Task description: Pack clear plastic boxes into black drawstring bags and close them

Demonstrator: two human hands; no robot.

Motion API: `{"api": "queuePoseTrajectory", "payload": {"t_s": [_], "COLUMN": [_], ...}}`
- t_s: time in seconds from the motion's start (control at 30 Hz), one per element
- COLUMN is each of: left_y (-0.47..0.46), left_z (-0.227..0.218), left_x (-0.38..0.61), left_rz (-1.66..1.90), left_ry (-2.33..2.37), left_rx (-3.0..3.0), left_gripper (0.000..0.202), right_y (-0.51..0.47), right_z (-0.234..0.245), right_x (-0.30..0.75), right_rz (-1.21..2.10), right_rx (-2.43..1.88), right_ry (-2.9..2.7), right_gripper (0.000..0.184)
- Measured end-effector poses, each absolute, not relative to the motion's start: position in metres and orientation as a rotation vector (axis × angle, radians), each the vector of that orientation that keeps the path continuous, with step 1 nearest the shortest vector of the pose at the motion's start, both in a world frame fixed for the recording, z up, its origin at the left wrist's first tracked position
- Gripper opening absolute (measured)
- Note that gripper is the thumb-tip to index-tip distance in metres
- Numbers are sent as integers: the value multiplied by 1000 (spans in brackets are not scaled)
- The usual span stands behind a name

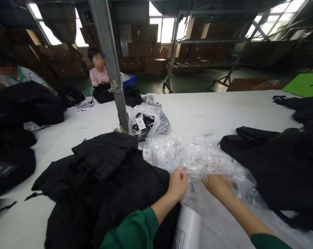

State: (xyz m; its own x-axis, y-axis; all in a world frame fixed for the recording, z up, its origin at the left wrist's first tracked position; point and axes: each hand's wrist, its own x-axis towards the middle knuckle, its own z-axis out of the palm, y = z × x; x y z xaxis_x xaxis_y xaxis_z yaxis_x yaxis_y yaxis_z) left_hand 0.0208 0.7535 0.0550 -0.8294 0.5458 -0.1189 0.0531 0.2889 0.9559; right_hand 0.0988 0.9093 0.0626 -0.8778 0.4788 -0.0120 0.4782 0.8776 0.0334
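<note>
My left hand (178, 182) is closed in a pinch on the near edge of a heap of clear plastic bags (198, 159) lying on the white table (218, 110). My right hand (217, 186) lies close beside it on the same plastic, fingers curled into the film. Both my sleeves are green. A pile of black garments (104, 173) sits just left of my left hand. A white printed sheet (187, 228) lies under my forearms.
More black garments (281, 166) lie to the right and at the far left (13, 138). A bag of tags (148, 122) sits by a grey metal post (112, 65). Two other people sit at the far left side. Cardboard boxes line the back wall.
</note>
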Motion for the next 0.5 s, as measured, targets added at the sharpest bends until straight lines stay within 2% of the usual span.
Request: {"api": "queuePoseTrajectory", "payload": {"t_s": [0.1,0.2,0.23,0.3,0.37,0.4,0.43,0.5], "left_y": [739,698,678,629,574,548,527,503], "left_z": [72,93,98,99,84,70,54,20], "left_x": [9,12,17,34,64,84,106,150], "left_rz": [1503,1506,1541,1676,1604,1514,1425,1289], "left_ry": [2128,2103,2085,2050,1964,1908,1845,1849], "left_rx": [483,487,504,639,785,761,707,614], "left_gripper": [33,61,65,50,31,30,33,47], "right_y": [889,859,848,821,786,767,749,714], "right_z": [83,119,128,137,127,115,100,64], "right_x": [126,163,177,211,250,268,286,314], "right_rz": [87,-336,-493,-780,-1105,-1278,-1411,-1388], "right_rx": [597,680,777,1046,1354,1492,1587,1749], "right_ry": [2895,2871,2940,3066,3010,2887,2728,2547], "right_gripper": [34,33,35,37,41,44,47,49]}}
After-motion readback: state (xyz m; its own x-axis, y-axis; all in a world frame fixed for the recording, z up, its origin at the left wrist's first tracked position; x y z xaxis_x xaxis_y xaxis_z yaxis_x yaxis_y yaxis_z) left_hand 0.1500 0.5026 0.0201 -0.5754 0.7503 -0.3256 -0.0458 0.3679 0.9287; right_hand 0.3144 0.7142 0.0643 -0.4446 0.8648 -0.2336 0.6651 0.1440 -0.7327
